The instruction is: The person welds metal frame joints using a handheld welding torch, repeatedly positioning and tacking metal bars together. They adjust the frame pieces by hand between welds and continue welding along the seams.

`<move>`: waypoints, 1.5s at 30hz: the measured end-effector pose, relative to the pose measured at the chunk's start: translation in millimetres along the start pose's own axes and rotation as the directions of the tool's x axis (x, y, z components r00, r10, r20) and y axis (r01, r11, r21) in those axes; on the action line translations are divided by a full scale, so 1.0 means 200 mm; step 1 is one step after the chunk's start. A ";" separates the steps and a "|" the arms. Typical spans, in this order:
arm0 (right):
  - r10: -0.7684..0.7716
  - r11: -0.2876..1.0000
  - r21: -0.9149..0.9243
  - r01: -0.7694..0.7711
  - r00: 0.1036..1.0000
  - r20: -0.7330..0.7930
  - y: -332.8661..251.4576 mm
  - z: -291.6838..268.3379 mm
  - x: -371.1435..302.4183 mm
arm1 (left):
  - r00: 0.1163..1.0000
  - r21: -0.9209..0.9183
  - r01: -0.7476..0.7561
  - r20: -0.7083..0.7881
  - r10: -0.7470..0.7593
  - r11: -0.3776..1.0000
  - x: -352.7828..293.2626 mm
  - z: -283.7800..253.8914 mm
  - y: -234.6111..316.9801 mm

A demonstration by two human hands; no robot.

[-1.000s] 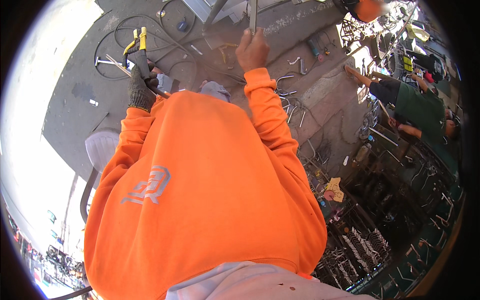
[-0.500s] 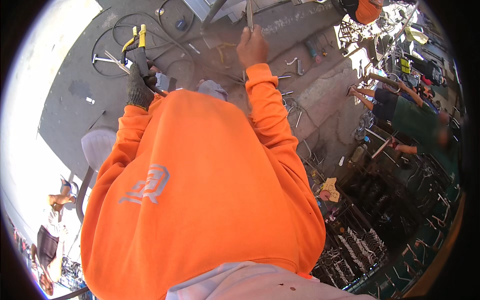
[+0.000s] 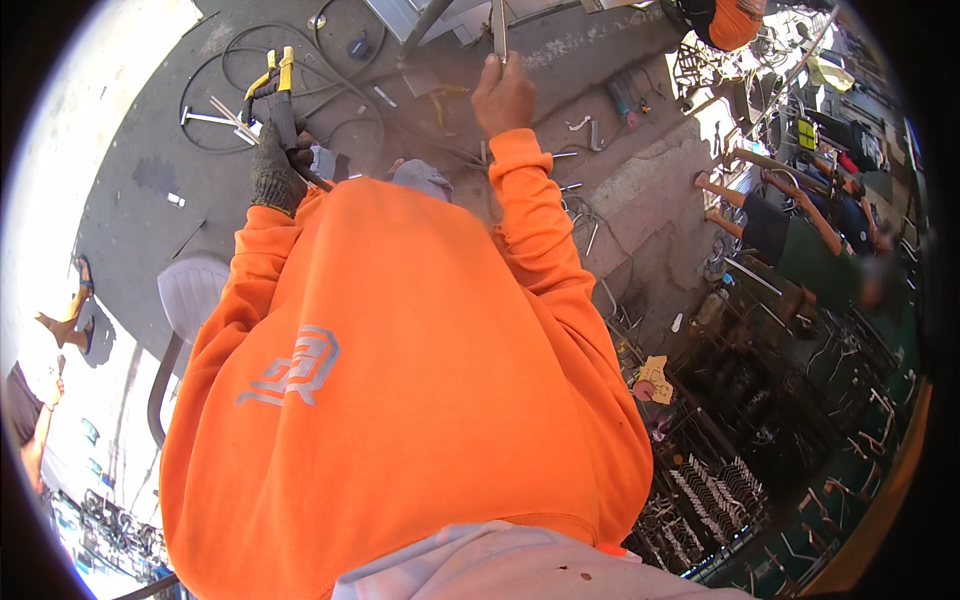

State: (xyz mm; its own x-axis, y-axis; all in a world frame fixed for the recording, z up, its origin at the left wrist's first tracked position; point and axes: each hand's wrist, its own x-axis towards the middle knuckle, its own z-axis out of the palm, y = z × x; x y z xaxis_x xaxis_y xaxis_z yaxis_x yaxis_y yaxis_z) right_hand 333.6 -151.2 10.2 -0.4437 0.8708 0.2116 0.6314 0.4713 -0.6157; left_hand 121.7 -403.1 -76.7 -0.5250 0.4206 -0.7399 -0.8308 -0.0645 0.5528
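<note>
My left hand (image 3: 272,178), in a dark knitted glove, is closed around a black-wrapped tool with two yellow prongs (image 3: 284,112). It resembles a welding electrode holder, but its exact kind is unclear. Thin rods (image 3: 232,116) stick out beside that glove, and a pale T-shaped metal piece (image 3: 207,118) shows next to them. Stretched forward, my bare right hand (image 3: 504,98) pinches the near end of a narrow flat metal strip (image 3: 499,30), whose far end runs out of view. Both arms are in orange sleeves.
Cable loops (image 3: 235,60) lie on the floor at the far left. A pale metal frame (image 3: 455,18) stands ahead. A white plastic chair (image 3: 190,290) is at my left. Tools and metal parts (image 3: 715,490) crowd the right side, where co-workers (image 3: 800,235) stand.
My hands keep their grips and have barely moved. The person at the left has shifted toward the picture's edge. At the right, a co-worker's arms and legs have moved and another person shows more.
</note>
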 end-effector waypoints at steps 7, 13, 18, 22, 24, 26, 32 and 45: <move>-0.043 0.998 -0.042 0.043 0.999 0.012 0.01 0.00 -0.01 | 0.997 -0.042 0.018 0.070 -0.015 0.999 0.01 -0.02 0.00; -0.081 0.996 -0.029 0.081 0.997 0.010 0.02 0.00 -0.02 | 0.999 -0.038 0.048 0.016 -0.047 0.998 0.02 -0.01 0.00; -0.020 1.000 -0.009 0.021 0.999 0.035 0.01 0.02 0.00 | 0.998 -0.044 0.056 0.004 -0.056 0.997 0.02 0.01 0.01; -0.061 0.998 0.033 0.062 0.998 -0.035 0.00 0.03 0.00 | 0.999 -0.028 0.042 -0.008 -0.042 0.999 0.02 0.00 0.01; -0.053 0.998 -0.043 0.054 0.998 0.015 0.01 0.02 -0.01 | 0.999 -0.024 0.054 0.000 -0.054 0.998 0.02 0.00 0.01; -0.048 0.996 -0.069 0.050 0.999 0.024 0.01 0.01 -0.01 | 0.998 -0.025 0.057 0.005 -0.057 0.998 0.02 0.00 0.01; 0.001 1.000 -0.020 -0.001 1.000 -0.012 0.01 -0.01 -0.05 | 0.997 -0.018 0.069 0.023 -0.069 0.997 0.00 0.01 0.04; 0.174 0.968 -0.160 -0.195 0.975 -0.138 -0.17 0.08 -0.12 | 0.981 0.155 0.180 0.044 -0.189 0.971 0.12 -0.19 0.39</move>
State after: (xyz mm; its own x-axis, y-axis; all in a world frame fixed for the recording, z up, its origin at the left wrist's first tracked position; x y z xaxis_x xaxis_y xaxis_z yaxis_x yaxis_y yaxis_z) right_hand 312.0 -189.4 13.5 -0.2353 0.9503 0.2039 0.7992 0.3086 -0.5158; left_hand 37.1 -431.8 -66.1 -0.3498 0.4646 -0.8135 -0.8730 0.1533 0.4629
